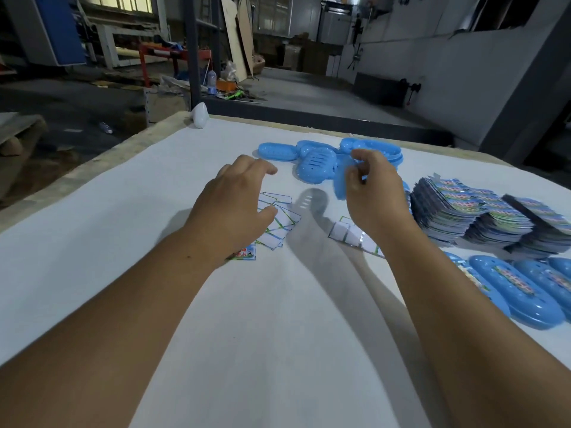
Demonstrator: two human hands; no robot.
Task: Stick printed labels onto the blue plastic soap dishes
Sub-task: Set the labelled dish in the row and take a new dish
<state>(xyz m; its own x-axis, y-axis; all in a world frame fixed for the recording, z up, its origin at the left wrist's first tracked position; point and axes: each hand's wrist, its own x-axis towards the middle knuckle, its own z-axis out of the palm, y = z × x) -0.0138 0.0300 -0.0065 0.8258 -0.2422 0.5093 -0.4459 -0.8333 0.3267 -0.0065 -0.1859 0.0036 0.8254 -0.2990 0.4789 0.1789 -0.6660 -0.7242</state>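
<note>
**Hands over the labels and dishes**

The right hand [375,193] curls around a blue soap dish [341,180], holding it above the white table [154,196]. The left hand [238,205] hangs loose and open over loose labels [278,217]. Label stacks [472,211] sit right. Behind is a dim workshop.

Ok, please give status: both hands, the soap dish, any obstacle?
Left hand open over loose labels. Right hand grips one blue soap dish, lifted off table. Nothing in the way.
</note>
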